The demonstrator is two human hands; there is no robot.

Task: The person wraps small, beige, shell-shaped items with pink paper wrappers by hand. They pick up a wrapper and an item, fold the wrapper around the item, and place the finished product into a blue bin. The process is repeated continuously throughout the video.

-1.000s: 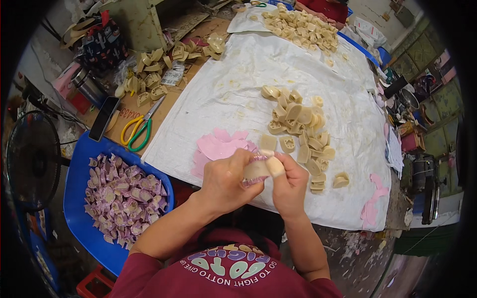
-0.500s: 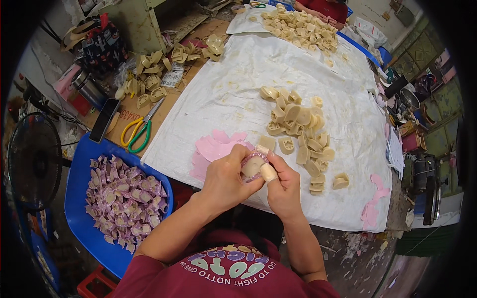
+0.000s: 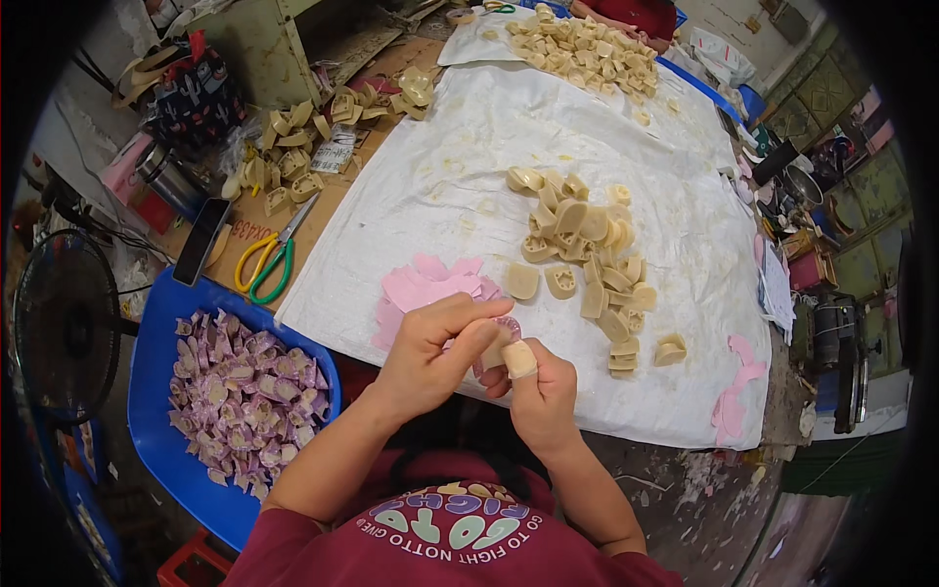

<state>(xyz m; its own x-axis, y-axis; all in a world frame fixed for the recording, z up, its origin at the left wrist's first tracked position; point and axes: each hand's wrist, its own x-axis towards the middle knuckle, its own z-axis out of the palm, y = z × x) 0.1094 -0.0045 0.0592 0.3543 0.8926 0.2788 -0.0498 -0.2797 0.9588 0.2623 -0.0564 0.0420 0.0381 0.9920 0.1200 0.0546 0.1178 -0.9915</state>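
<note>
Above the table's near edge, my left hand (image 3: pixel 425 357) and my right hand (image 3: pixel 545 399) close around one small beige heel-shaped piece with a purple glittery covering (image 3: pixel 486 360). Fingers hide much of it. My right thumb wears a beige finger cover (image 3: pixel 520 359) and presses on the piece. Just beyond my left hand lies a stack of pink sheet pieces (image 3: pixel 430 279). Beige heel-shaped pieces (image 3: pixel 582 230) without covering are heaped beyond my right hand, a few of them apart from the heap.
A blue tub (image 3: pixel 152 411) at the left holds many purple-covered pieces. Scissors (image 3: pixel 274 254) with yellow and green handles lie beside a phone (image 3: pixel 203 240). More beige pieces (image 3: pixel 587 59) cover the far end, near another person (image 3: pixel 636 15). A fan (image 3: pixel 68 328) stands far left.
My hands have turned the covered piece, so its pale face shows less. My left fingers now reach over its top, and my right hand has moved slightly left and down.
</note>
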